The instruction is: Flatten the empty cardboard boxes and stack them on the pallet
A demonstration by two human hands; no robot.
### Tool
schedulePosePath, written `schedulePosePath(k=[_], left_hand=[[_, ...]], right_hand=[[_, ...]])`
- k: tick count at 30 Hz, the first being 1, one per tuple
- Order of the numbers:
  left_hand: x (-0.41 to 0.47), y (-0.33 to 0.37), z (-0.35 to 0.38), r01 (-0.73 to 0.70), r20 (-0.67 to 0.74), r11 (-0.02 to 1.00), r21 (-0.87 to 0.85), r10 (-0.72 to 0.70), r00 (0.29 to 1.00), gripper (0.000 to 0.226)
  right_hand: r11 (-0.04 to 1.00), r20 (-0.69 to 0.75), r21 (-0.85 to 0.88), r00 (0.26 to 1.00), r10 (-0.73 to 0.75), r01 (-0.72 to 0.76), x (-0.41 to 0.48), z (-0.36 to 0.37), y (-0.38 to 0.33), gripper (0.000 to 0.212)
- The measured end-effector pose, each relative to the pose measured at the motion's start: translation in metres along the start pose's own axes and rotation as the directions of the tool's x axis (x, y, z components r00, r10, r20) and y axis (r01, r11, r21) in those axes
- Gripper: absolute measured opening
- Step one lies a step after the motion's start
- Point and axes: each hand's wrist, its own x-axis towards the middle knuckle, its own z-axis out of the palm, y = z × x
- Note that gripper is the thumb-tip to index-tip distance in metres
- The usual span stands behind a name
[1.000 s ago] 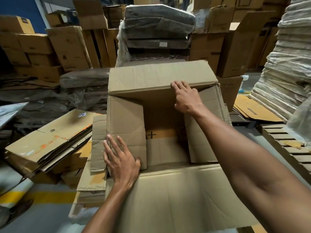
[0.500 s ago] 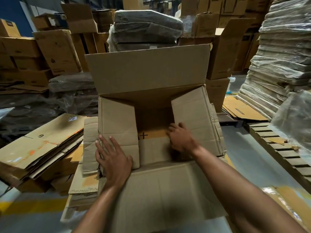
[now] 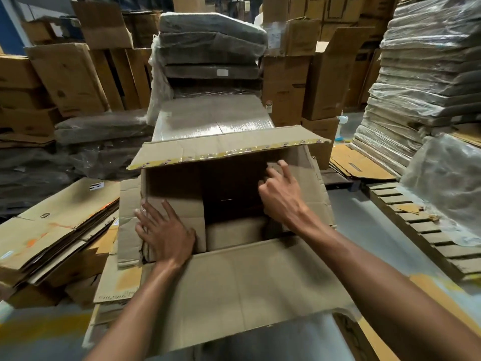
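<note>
Centrally, box (image 3: 247, 282) is set on flattened cardboard (image 3: 117, 282); pallet (image 3: 416, 227) at right, across floor strip (image 3: 348, 212). Flat left hand (image 3: 166, 235), fingers (image 3: 170, 208) spread, is pressed on left inner flap (image 3: 187, 212). Curled right hand (image 3: 281, 196) is hooked over right inner flap (image 3: 308, 183) edge, raised from box floor. Formerly upright far flap (image 3: 221, 149) is now folded outward. Print on white label (image 3: 222, 72) cannot be read.

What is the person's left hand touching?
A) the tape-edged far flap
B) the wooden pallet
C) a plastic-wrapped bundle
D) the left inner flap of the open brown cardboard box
D: the left hand lies with fingers spread on the left inner flap of the open brown cardboard box.
</note>
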Motion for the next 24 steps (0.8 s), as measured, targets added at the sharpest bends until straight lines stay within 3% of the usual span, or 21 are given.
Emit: schedulePosePath(k=[4,8,10,12,14,17,19,21,24], left_hand=[[0.005,0.001,0.000,-0.021,0.041,1.000,-0.012,0.021,0.999,0.103],[0.013,0.005,-0.005,0.011,0.086,1.000,0.005,-0.012,0.996,0.101],[0.015,0.007,-0.006,0.008,0.109,0.999,0.035,-0.012,0.994,0.096],[0.016,0.006,-0.003,-0.102,0.064,0.991,0.082,0.097,0.993,0.086],[0.017,0.005,-0.002,-0.319,0.010,0.936,0.151,0.321,0.947,0.077],[0.027,0.017,-0.002,-0.605,0.238,0.762,0.231,0.558,0.795,0.065],[0.035,0.029,-0.003,-0.695,0.426,0.652,0.303,0.559,0.711,0.057],[0.041,0.036,-0.004,-0.699,0.525,0.631,0.337,0.491,0.695,0.057],[0.040,0.042,-0.011,-0.696,0.420,0.632,0.340,0.561,0.714,0.060]], right_hand=[[0.989,0.001,-0.040,0.990,0.144,-0.144,-0.008,-0.011,0.010,0.013],[0.905,0.054,-0.196,0.917,0.395,-0.378,-0.016,-0.016,0.045,0.026],[0.884,0.076,-0.266,0.905,0.418,-0.385,-0.025,-0.005,0.063,0.038],[0.896,0.135,-0.306,0.917,0.376,-0.323,-0.036,0.017,0.073,0.052],[0.908,0.203,-0.242,0.897,0.392,-0.342,-0.047,0.045,0.077,0.063],[0.848,0.256,0.096,0.836,0.485,-0.521,-0.061,0.077,0.075,0.079],[0.755,0.330,0.300,0.806,0.491,-0.583,-0.068,0.088,0.067,0.099],[0.720,0.350,0.359,0.801,0.486,-0.594,-0.070,0.096,0.059,0.110],[0.729,0.311,0.334,0.800,0.513,-0.597,-0.067,0.099,0.059,0.108]])
